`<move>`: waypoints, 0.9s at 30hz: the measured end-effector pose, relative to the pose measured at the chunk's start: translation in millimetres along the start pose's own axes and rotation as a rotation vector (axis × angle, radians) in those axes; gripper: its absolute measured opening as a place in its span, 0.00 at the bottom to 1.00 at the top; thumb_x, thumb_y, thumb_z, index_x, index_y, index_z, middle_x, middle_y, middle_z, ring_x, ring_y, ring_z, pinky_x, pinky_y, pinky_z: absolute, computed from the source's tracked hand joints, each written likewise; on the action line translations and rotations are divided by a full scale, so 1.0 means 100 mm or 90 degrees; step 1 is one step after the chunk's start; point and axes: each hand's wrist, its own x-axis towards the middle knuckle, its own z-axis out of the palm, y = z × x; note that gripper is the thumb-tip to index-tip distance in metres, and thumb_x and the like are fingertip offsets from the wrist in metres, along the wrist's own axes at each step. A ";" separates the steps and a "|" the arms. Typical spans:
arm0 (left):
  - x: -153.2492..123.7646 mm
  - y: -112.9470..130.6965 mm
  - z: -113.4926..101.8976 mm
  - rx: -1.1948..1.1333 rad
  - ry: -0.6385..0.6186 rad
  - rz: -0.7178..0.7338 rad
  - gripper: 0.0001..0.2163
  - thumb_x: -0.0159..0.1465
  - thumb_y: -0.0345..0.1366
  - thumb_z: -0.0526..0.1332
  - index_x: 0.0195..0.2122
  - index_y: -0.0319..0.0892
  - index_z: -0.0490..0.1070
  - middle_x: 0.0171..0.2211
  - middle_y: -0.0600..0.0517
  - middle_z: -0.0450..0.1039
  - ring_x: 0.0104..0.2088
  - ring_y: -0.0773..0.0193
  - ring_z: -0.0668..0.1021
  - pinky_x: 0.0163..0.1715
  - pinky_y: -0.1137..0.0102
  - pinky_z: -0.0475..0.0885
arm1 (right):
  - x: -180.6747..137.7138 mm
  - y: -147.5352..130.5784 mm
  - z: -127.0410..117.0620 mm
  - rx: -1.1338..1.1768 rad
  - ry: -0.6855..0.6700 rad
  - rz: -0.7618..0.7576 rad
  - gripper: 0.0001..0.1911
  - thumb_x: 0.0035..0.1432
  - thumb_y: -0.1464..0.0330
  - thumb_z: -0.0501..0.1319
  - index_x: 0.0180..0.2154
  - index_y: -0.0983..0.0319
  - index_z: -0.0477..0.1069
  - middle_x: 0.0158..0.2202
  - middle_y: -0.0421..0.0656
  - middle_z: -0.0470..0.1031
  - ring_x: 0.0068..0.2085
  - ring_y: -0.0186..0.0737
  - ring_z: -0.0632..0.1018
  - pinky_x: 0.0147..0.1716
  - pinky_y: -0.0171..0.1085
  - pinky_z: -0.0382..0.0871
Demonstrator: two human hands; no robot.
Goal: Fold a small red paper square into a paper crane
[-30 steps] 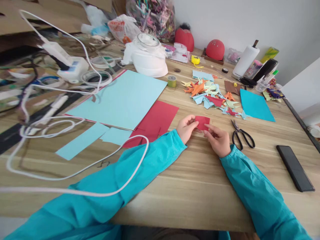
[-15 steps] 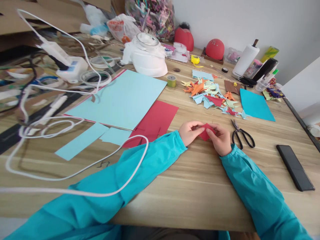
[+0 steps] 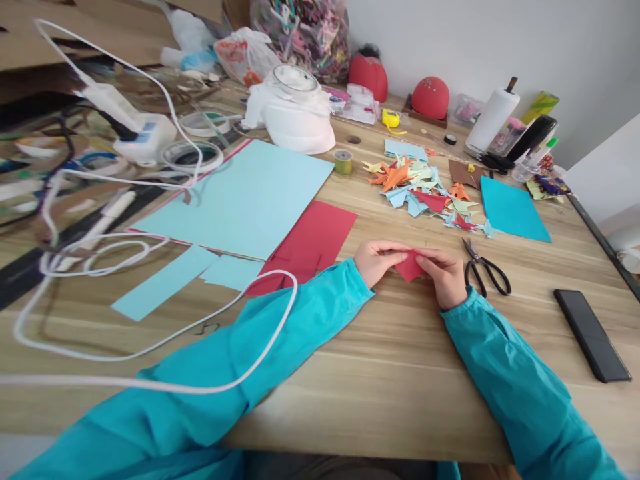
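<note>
Between both hands is a small folded piece of red paper, held just above the wooden table. My left hand pinches its left side, thumb in front. My right hand grips the right edge between thumb and fingers. The paper's lower end comes to a point; its back is hidden from me. Close to the right hand lie black-handled scissors. Beyond the hands is a pile of folded paper cranes in orange, red, blue and pale green.
Light blue sheets and red paper lie to the left. A white cable loops over my left sleeve. At the right are a phone and a bright blue sheet. A thread spool stands farther back.
The hands have moved slightly apart, the right one a little to the right. The red paper has turned, and more of its lower point shows.
</note>
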 end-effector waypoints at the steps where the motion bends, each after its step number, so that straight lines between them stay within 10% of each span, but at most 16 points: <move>1: 0.01 -0.01 -0.01 -0.004 -0.004 0.001 0.07 0.45 0.34 0.67 0.27 0.40 0.78 0.31 0.50 0.78 0.35 0.61 0.77 0.40 0.65 0.71 | 0.00 0.00 0.00 -0.001 -0.001 0.004 0.09 0.43 0.65 0.67 0.31 0.57 0.79 0.25 0.39 0.78 0.21 0.32 0.70 0.19 0.33 0.63; 27: 0.02 -0.01 -0.03 -0.081 -0.023 -0.059 0.05 0.45 0.33 0.65 0.24 0.39 0.77 0.28 0.51 0.75 0.30 0.64 0.75 0.30 0.69 0.72 | 0.01 -0.04 0.01 0.039 0.033 0.056 0.09 0.42 0.64 0.66 0.29 0.60 0.78 0.23 0.40 0.77 0.21 0.33 0.72 0.19 0.33 0.67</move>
